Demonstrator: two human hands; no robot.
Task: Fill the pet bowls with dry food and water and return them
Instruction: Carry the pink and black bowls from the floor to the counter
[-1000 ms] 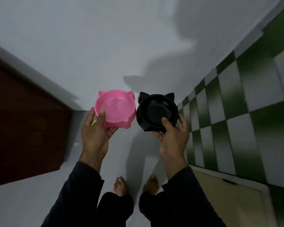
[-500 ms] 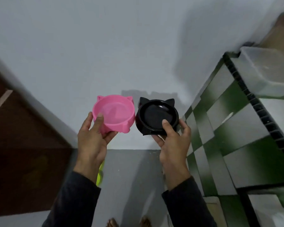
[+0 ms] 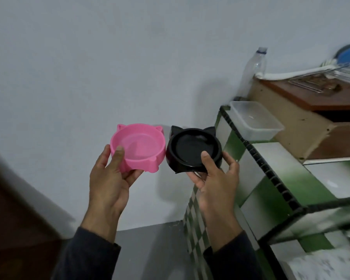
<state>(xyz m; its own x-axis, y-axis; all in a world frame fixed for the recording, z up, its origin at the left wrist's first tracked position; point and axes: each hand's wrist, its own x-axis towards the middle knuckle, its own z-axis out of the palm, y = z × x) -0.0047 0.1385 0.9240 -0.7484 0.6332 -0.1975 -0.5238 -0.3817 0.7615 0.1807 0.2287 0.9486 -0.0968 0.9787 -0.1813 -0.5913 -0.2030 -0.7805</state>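
The left hand (image 3: 109,179) clasps a pink plastic cat-eared pet bowl (image 3: 137,149) — thumb hooked over its near rim, fingers curled beneath. The right hand (image 3: 215,178) grips a glossy black cat-eared pet bowl (image 3: 194,150) likewise, thumb over the rim. The bowls are side by side, nearly touching, both apparently empty; the fingers beneath are mostly hidden. Both forearms reach forward in dark sleeves. Beyond the right grip, a clear plastic tub (image 3: 255,122) sits on a green-and-white tiled counter (image 3: 291,178); behind it stands a blurred clear bottle (image 3: 254,71).
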